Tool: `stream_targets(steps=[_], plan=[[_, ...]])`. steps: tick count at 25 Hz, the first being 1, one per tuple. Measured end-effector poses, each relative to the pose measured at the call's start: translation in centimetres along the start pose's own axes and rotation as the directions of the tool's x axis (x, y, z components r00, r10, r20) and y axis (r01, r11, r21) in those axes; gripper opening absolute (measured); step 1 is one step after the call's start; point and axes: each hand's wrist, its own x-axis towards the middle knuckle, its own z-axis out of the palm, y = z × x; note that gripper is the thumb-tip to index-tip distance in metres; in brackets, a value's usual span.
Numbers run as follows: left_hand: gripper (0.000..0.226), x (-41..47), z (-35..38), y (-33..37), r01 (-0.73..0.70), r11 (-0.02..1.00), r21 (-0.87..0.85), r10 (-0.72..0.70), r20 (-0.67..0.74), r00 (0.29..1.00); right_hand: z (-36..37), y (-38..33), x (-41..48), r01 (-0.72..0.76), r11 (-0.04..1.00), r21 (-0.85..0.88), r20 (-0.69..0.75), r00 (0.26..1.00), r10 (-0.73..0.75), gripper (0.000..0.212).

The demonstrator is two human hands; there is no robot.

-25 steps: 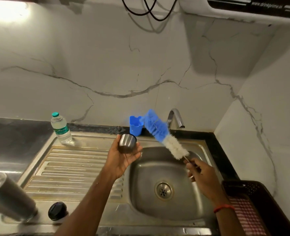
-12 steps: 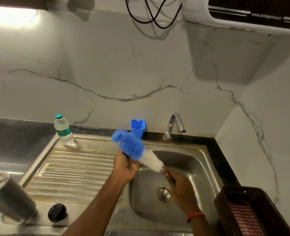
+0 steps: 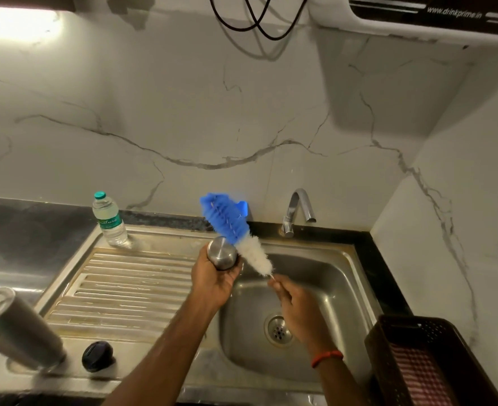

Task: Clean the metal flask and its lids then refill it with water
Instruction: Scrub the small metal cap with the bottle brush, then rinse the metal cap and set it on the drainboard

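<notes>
Bottle brush (image 3: 233,230) has swung back off the steel lid cup (image 3: 222,256); left hand (image 3: 214,281) grasps the cup, right hand (image 3: 296,306) clenches the brush handle, scrubbing continues

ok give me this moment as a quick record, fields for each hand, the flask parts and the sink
left hand: holds the steel cup lid, closed end toward the camera
right hand: grips the wire handle of the bottle brush
brush position: blue and white bristles outside the cup lid, against its right side, above the basin
metal flask: on the draining board, lower left, tilted in view
black inner lid: on the steel surface beside the flask
sink: no water seen running from the tap
plastic water bottle: upright at the back of the draining board
</notes>
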Motion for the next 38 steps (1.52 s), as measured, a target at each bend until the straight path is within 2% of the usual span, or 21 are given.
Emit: stream_targets(steps=[4,6,10,13,18,23,28,32,34,36,38], plan=[[0.045,0.8,-0.9,2.0,-0.042,0.998,0.043,0.044,-0.041,0.998,-1.0,4.0,-2.4,-0.044,0.995,0.091,0.082,0.996,0.037,0.032],[0.05,0.9,-1.5,1.5,-0.022,0.996,0.082,0.026,-0.045,0.999,-0.8,4.3,-2.5,-0.054,0.993,0.108,0.075,0.996,0.046,0.03],[0.05,0.6,-2.7,-0.4,-0.02,0.983,0.184,0.028,-0.041,0.999,1.1,2.3,-1.2,-0.075,0.96,0.27,0.11,0.993,0.046,0.026],[0.049,0.6,-2.9,1.3,-0.069,0.967,0.244,0.086,-0.061,0.994,1.1,2.7,0.0,-0.178,0.901,0.396,0.097,0.984,0.152,0.025],[0.03,1.6,-2.2,3.8,-0.077,0.954,0.288,0.094,-0.047,0.994,-0.2,0.0,5.9,-0.255,0.854,0.454,0.071,0.966,0.25,0.036],[0.024,2.1,-1.5,5.2,-0.1,0.952,0.288,0.106,-0.006,0.994,-0.3,-3.4,11.2,-0.296,0.789,0.538,0.166,0.955,0.245,0.051],[0.026,3.5,-1.9,6.9,-0.065,0.947,0.313,0.073,-0.014,0.997,0.8,-5.5,13.0,-0.319,0.733,0.601,0.198,0.948,0.25,0.043],[0.027,5.4,-2.3,7.6,-0.045,0.943,0.33,0.044,0.011,0.999,1.5,-6.5,14.7,-0.254,0.701,0.667,0.201,0.967,0.158,0.018],[0.024,5.8,-2.3,7.6,-0.029,0.945,0.327,0.025,0.017,1.0,1.4,-7.7,16.1,-0.198,0.681,0.705,0.164,0.98,0.115,0.029],[0.023,6.1,-2.2,7.6,-0.005,0.948,0.318,0.001,0.016,1.0,0.8,-9.4,17.9,-0.108,0.734,0.671,0.1,0.993,0.056,0.046],[0.024,6.4,-1.8,7.9,0.008,0.946,0.323,-0.018,0.028,0.999,0.2,-11.0,20.1,0.04,0.799,0.6,0.071,0.992,-0.102,0.061]])
